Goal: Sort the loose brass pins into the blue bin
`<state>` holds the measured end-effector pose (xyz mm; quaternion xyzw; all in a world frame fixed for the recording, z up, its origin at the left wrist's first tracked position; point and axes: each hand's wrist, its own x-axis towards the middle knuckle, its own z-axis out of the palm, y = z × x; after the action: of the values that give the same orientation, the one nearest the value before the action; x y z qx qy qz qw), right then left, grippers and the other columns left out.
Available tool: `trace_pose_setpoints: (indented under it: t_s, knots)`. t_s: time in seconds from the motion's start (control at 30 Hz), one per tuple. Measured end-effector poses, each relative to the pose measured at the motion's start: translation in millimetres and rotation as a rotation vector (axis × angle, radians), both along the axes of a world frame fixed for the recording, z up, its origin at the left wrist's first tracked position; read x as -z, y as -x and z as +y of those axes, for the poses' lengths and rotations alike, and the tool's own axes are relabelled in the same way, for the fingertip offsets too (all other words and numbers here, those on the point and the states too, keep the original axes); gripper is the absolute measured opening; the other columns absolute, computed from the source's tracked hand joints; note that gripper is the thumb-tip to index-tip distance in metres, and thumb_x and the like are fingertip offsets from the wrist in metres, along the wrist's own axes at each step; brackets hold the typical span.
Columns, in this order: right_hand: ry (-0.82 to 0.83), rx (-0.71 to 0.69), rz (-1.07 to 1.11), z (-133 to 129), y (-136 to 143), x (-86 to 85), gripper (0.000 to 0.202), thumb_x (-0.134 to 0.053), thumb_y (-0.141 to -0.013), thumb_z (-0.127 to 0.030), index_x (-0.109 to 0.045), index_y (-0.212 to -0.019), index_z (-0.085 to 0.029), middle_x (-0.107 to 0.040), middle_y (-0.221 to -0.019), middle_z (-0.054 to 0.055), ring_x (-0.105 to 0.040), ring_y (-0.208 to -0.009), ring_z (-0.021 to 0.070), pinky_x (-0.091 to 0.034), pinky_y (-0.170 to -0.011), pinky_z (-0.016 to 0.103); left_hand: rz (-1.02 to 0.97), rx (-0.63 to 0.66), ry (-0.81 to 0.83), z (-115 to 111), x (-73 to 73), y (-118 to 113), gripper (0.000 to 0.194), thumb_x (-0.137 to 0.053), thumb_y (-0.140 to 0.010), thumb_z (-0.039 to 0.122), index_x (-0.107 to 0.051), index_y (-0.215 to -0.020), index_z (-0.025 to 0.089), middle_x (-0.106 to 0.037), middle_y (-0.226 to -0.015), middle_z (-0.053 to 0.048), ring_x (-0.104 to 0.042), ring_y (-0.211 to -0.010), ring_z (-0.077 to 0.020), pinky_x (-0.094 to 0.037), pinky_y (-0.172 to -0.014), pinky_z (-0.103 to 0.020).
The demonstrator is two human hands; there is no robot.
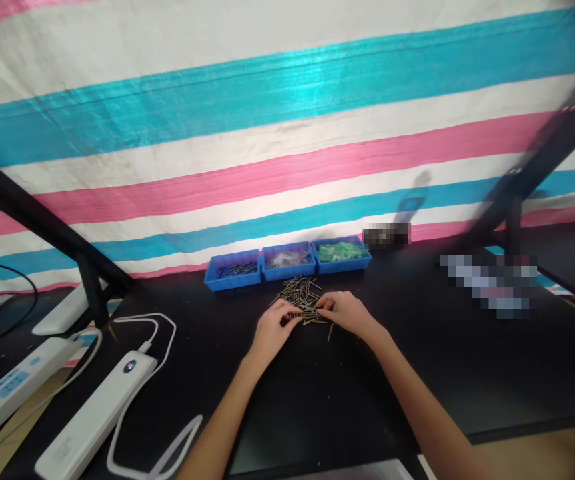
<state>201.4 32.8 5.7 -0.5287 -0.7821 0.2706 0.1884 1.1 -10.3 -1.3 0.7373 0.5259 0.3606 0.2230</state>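
A loose pile of thin brass-coloured metal rods [297, 291], like long screws or drill bits, lies on the black table. My left hand [273, 331] is closed at the pile's near left side, with several of these rods showing dark between thumb and fingers. At the right side of the pile, my right hand [345, 312] has its fingertips pinched together. What those fingertips hold, if anything, is too small to make out. One single rod [330, 333] lies apart, just below my right hand.
Behind the pile stand three blue bins: one with rods [211, 279], one with clear plastic bags [287, 272], one with green bags [343, 267]. A white power bank [95, 413] with a cable and a power strip [17, 380] lie left. Black frame bars [42, 213] flank the table [317, 413].
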Motion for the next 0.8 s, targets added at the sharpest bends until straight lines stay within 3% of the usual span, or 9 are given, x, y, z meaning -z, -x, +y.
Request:
trace_pose_setpoints:
  t_s: [0.2, 0.47, 0.8]
  knots:
    - [-0.043, -0.023, 0.165, 0.5, 0.5, -0.3, 0.020, -0.052, -0.080, -0.027, -0.062, -0.096, -0.025, -0.064, -0.076, -0.001, -0.052, -0.060, 0.0113, -0.036, -0.055, 0.022, -0.107, -0.115, -0.046, -0.8, -3.8, -3.9, 0.014, -0.059, -0.077, 0.031, -0.067, -0.081, 0.020, -0.058, -0.077, -0.002, -0.051, -0.061, -0.0107, -0.038, -0.052, -0.022]
    - [0.078, -0.118, 0.601, -7.3, 22.2, -7.0, 0.022, -0.051, -0.082, -0.034, -0.063, -0.090, -0.017, -0.064, -0.083, 0.003, -0.056, -0.067, 0.0127, -0.043, -0.059, 0.022, -0.218, -0.084, 0.019, -4.1, -8.3, -11.8, 0.018, -0.060, -0.076, 0.033, -0.068, -0.083, 0.019, -0.058, -0.074, -0.002, -0.050, -0.059, -0.0105, -0.038, -0.051, -0.022]
    - [0.075, -0.025, 0.591, -11.1, 28.0, -9.8, 0.024, -0.060, -0.075, -0.037, -0.069, -0.080, -0.016, -0.067, -0.073, 0.004, -0.058, -0.064, 0.0149, -0.044, -0.057, 0.025, -0.358, -0.176, 0.015, -5.9, -17.8, -9.6, 0.019, -0.060, -0.076, 0.035, -0.068, -0.078, 0.017, -0.058, -0.074, -0.002, -0.051, -0.060, -0.0105, -0.039, -0.053, -0.022]
